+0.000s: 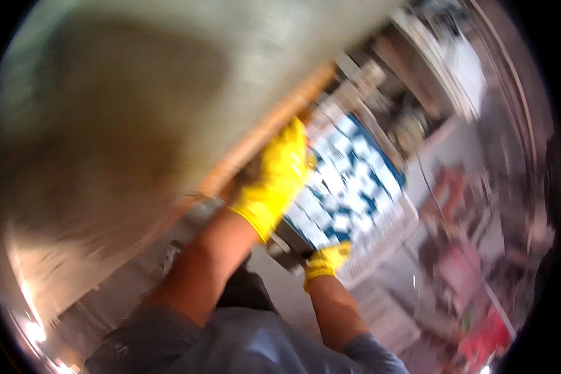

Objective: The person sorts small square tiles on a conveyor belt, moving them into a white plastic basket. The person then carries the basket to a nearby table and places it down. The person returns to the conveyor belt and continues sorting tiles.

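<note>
The picture is tilted and badly blurred. My left hand (pixel 277 177), in a yellow glove, lies along the brown wooden edge (pixel 274 128) of a large grey-green panel (pixel 156 100) that fills the upper left, with its fingers wrapped over that edge. My right hand (pixel 327 258), also in a yellow glove, is lower, at a dark grey object (pixel 287 246) beside a white lattice crate (pixel 386 240). Only the cuff and back of the right glove show, and its fingers are hidden.
The white crate holds a blue and white patterned load (pixel 349 181). Blurred shelving and clutter (pixel 411 106) run along the upper right. Red and pink items (pixel 480 324) lie at the lower right on a grey floor (pixel 280 287).
</note>
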`<state>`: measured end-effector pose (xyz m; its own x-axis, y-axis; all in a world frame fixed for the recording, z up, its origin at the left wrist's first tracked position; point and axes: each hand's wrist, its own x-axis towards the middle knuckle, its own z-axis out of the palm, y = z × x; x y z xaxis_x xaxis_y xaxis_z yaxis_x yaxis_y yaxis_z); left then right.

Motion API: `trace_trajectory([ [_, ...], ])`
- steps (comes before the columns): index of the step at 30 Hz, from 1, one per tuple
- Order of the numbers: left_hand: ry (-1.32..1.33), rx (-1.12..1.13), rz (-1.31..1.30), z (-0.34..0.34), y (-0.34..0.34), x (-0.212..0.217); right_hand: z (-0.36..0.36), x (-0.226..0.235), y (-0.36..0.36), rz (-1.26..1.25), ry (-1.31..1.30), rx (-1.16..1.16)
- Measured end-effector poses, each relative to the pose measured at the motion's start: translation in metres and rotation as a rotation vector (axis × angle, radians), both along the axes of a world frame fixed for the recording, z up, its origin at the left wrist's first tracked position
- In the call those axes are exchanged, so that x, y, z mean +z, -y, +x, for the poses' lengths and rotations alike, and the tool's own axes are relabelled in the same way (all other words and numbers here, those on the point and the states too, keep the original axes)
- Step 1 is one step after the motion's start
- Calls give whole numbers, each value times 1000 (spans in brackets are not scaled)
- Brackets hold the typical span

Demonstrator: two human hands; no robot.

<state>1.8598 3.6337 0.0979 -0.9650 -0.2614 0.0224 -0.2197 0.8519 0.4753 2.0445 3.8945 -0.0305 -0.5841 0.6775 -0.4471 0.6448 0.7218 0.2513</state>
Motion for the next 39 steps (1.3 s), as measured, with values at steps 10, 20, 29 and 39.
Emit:
trace_trajectory([
  [10,-52,-381,233,293,30,42,11,-48,-40,-8,-64,180],
  [20,458,1493,277,747,103,-89,-37,-137,-131,-500,-501,-22],
  [29,1240,923,658,1002,-55,-16,130,-93,-74,-921,-541,225],
  [39,217,1454,609,898,165,-144,241,94,327,-1740,-38,795],
])
